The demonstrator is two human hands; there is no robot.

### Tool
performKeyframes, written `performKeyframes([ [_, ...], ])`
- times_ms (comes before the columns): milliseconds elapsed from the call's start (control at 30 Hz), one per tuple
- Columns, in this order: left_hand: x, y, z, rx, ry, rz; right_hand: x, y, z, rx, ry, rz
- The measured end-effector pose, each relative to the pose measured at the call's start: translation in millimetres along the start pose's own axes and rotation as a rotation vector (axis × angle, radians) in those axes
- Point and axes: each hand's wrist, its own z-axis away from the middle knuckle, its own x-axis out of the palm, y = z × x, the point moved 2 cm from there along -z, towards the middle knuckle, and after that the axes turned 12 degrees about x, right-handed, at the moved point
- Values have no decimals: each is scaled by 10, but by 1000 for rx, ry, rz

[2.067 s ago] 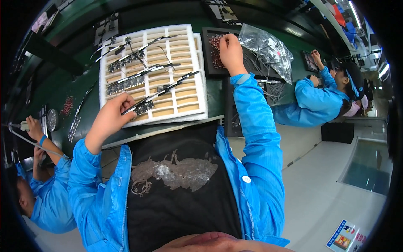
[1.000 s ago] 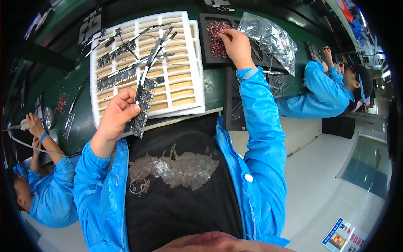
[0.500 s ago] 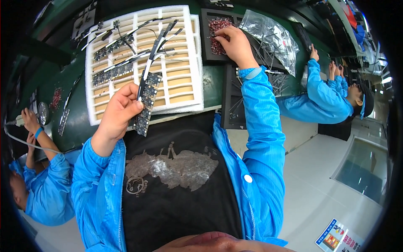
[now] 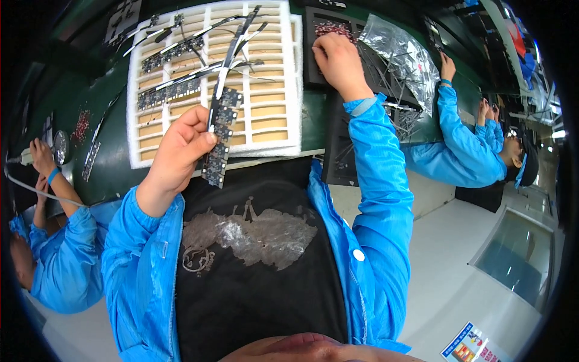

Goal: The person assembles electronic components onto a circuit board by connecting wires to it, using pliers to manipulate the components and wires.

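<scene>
My left hand (image 4: pixel 184 148) pinches a panel of small black circuit boards (image 4: pixel 224 117) between thumb and fingers. Long black and white cables (image 4: pixel 232 51) run up from it over a white foam tray (image 4: pixel 292 90) with many slots. Other board panels with cables (image 4: pixel 172 93) lie in the tray's left part. Over a black tray (image 4: pixel 310 60) at the far right, my right hand (image 4: pixel 341 66) reaches down to small red parts (image 4: pixel 335 28). Its fingers are curled together, and their tips and anything between them are hard to see.
A clear plastic bag (image 4: pixel 401 51) lies right of the red parts, with thin dark strips around it. Nearer stands another black tray (image 4: pixel 341 169). At left are loose red parts (image 4: pixel 81 125), a round dish (image 4: pixel 61 148) and a co-worker's hand (image 4: pixel 42 158). Another co-worker's hand (image 4: pixel 447 67) is at right.
My right hand has curled its fingers more and lies lower over the red parts. My left hand still holds the board panel, now more upright. The whole view has shifted slightly.
</scene>
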Motion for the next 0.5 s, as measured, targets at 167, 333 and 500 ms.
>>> performKeyframes([
  [167,85,21,-29,0,-15,8,-76,5,59,181,99,-151],
  [333,101,9,-34,30,-50,24,-106,24,97,493,163,-385],
  [500,213,13,-105,52,-23,44,-143,178,114,564,219,-739],
])
